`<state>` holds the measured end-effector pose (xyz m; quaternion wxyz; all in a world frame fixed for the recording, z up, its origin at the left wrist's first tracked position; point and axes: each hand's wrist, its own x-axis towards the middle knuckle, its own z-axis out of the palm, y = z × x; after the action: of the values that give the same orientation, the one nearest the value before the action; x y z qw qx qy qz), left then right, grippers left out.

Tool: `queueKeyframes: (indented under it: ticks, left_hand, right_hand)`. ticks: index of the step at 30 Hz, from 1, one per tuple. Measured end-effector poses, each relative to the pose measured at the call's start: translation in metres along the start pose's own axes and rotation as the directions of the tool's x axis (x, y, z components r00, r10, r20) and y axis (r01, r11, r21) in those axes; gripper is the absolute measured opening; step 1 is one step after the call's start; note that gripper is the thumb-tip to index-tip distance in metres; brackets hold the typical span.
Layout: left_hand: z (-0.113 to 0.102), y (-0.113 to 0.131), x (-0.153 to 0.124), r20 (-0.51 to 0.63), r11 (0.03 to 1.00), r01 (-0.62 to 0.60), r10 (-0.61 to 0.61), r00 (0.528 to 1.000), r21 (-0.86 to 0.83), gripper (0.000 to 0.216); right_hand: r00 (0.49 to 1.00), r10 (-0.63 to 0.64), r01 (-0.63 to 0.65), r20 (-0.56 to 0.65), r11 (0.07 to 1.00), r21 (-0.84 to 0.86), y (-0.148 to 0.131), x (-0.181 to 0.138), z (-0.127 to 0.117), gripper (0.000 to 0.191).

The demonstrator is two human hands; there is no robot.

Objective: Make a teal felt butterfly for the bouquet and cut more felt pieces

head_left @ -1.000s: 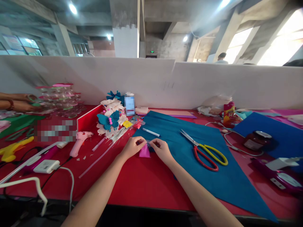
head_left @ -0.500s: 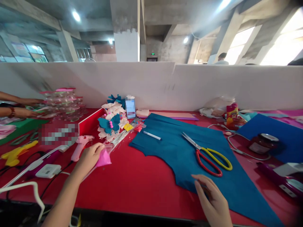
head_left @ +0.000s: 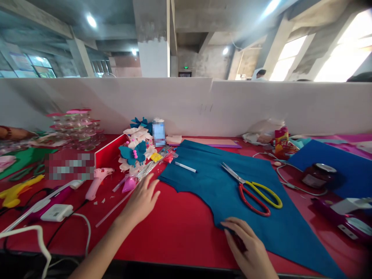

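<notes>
My left hand [head_left: 143, 197] is open over the red tabletop, fingers apart and holding nothing. Just beyond it lies a small bag of pink material [head_left: 129, 184], beside a bundle of thin metal wires [head_left: 147, 170]. My right hand [head_left: 248, 246] is loosely curved, its fingertips at the near edge of a blue felt sheet [head_left: 203, 190]; a gap shows between thumb and fingers. Scissors with red and yellow handles [head_left: 244, 182] lie slightly open on the felt, and a white marker [head_left: 186, 167] rests farther back.
To the left are a pink glue gun [head_left: 99, 182], a yellow glue gun [head_left: 21, 190], cables and a white adapter [head_left: 57, 212]. Felt flowers [head_left: 135, 153] and a phone [head_left: 159, 133] stand behind. A dark jar [head_left: 319, 176] sits right. Another person's arm [head_left: 16, 133] reaches in at far left.
My left hand has let go of the pink bag and moved right, fingers spreading. My right hand has shifted left to the felt's edge. The other person's hands have drawn back leftward.
</notes>
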<state>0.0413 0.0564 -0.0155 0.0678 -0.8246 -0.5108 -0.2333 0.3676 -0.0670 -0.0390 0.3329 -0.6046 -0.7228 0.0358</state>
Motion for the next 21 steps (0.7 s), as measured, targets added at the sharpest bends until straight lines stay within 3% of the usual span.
queueKeyframes:
  ticks: [3,5,9,11,14,21]
  left_hand:
    - [0.008,0.027,0.005,0.157,0.986,-0.128,0.144,0.977,-0.106,0.043]
    - [0.014,0.04,0.015,0.231,0.973,-0.161,0.196,0.953,-0.165,0.048]
    - [0.031,0.051,0.039,0.281,0.961,-0.145,0.211,0.936,-0.236,0.054]
    - [0.038,0.049,0.046,0.301,0.96,-0.14,0.211,0.93,-0.242,0.052]
    - [0.042,0.045,0.046,0.315,0.961,-0.133,0.207,0.926,-0.242,0.05]
    - [0.034,0.042,0.03,0.331,0.975,-0.081,0.148,0.932,-0.208,0.048]
  right_hand:
    - [0.988,-0.026,0.018,-0.151,0.998,-0.056,0.02,0.025,-0.022,0.024]
    - [0.966,0.027,-0.065,-0.255,0.988,-0.139,0.041,0.049,-0.035,0.029]
    - [0.949,0.279,-0.316,-0.148,0.849,-0.423,0.084,0.089,-0.045,0.043]
    - [0.919,0.392,-0.346,-0.031,0.769,-0.538,0.099,0.101,-0.043,0.048]
    - [0.895,0.442,-0.303,0.059,0.699,-0.648,0.111,0.108,-0.037,0.049]
    - [0.875,0.484,-0.366,0.019,0.687,-0.628,0.125,0.102,-0.029,0.062]
